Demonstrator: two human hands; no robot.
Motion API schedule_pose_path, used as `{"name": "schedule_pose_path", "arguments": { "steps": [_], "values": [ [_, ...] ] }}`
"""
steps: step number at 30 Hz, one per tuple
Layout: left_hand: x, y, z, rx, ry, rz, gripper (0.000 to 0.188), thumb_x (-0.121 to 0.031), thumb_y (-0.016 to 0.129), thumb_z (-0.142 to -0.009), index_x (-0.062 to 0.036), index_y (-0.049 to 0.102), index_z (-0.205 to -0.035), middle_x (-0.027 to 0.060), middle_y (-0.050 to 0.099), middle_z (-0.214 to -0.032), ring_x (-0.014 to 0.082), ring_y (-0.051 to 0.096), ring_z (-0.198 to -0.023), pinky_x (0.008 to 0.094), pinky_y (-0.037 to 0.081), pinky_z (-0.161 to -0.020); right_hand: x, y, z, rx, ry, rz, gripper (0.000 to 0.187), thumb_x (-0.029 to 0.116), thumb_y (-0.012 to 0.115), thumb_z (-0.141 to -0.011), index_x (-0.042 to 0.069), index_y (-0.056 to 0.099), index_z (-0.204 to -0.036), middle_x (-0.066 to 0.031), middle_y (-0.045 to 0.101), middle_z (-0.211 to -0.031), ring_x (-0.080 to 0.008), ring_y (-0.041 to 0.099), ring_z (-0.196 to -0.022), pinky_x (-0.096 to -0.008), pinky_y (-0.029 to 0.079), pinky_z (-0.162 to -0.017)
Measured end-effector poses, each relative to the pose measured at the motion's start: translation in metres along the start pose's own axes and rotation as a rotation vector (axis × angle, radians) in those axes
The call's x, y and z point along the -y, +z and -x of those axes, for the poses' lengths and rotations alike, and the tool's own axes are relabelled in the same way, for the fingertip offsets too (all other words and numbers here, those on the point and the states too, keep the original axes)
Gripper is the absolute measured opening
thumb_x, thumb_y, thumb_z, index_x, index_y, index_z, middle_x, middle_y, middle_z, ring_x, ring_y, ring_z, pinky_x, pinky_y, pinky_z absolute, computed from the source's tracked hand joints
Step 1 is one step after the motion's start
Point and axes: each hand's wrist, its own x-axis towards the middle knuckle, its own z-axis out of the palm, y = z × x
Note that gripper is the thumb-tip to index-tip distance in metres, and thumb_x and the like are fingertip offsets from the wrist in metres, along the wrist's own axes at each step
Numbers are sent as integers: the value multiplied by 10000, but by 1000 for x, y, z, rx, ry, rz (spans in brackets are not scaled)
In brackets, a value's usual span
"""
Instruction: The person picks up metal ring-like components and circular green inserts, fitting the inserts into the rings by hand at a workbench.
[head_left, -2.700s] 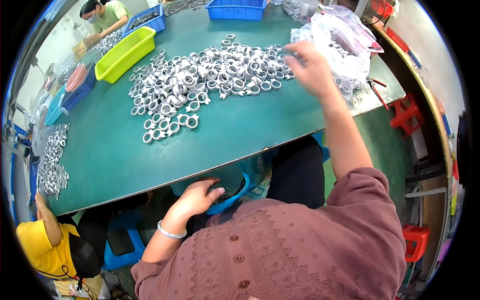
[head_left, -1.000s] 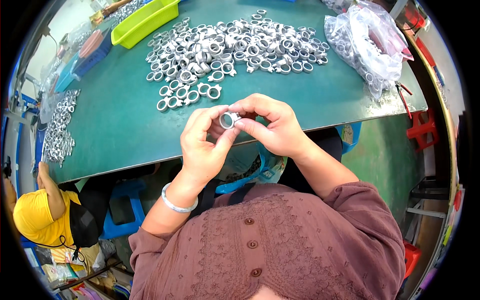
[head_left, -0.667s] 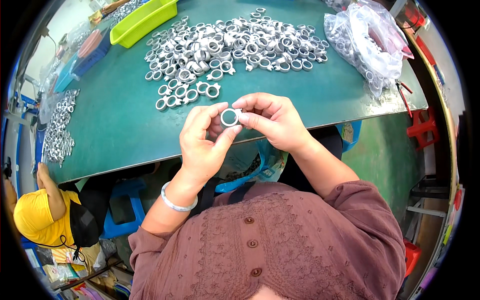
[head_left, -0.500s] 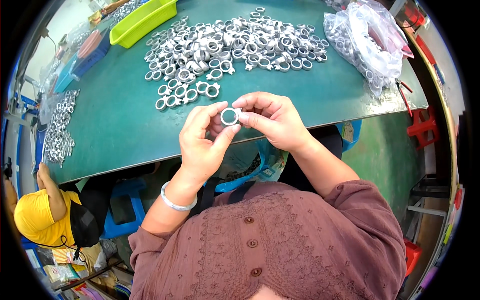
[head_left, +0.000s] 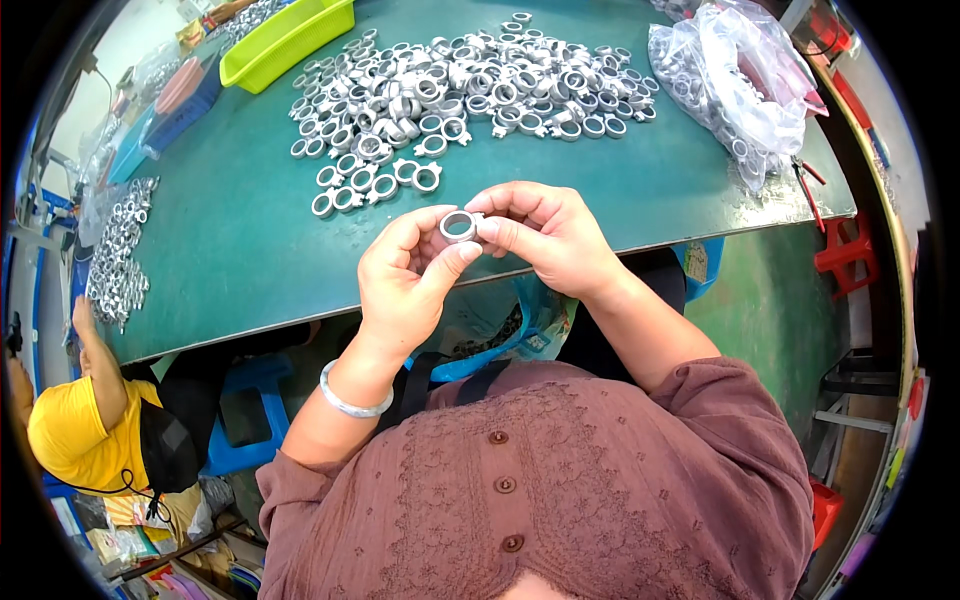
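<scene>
A grey metal ring (head_left: 459, 237) with a small lug on its side is held between my two hands above the near edge of the table. My left hand (head_left: 408, 268) pinches its left and lower rim between thumb and fingers. At the lug side, my right hand (head_left: 550, 240) grips it with thumb and fingertips. Just beyond my hands lie several loose rings of the same kind (head_left: 384, 186), and behind them a large heap of rings (head_left: 480, 90) spreads over the green table (head_left: 240, 230).
A yellow-green basket (head_left: 290, 45) stands at the far left, and a clear bag of rings (head_left: 725, 100) at the right beside red-handled pliers (head_left: 808, 195). Small metal parts (head_left: 120, 260) lie along the left edge. A person in yellow (head_left: 75, 435) sits there. An open blue-rimmed bag (head_left: 490, 345) hangs below.
The ring has tilted in my fingers, so its side wall shows more. My hands have hardly shifted. The person in yellow has raised a forearm a little.
</scene>
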Motion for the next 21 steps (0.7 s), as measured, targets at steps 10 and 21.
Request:
{"name": "schedule_pose_path", "arguments": {
  "steps": [10, 21],
  "values": [
    [-8, 0, 2, -2, -120, 28, 298, -22, 630, -777, 18, 517, -1050, 57, 614, -878, 65, 563, -708, 184, 467, -603, 1, 1, 0, -19, 19, -2, 167, 48, 564, -828, -25, 582, -977, -34, 610, -866, -62, 554, -766, -205, 462, -691],
    [2, -2, 1, 60, -96, 200, 429, 4, 610, -779, -11, 426, -1167, 65, 538, -915, 108, 550, -821, 221, 476, -678, -8, -4, 0, 25, -293, 230, 157, -60, 558, -775, 5, 606, -909, -28, 583, -847, -82, 559, -788, -211, 451, -692]
  ]
}}
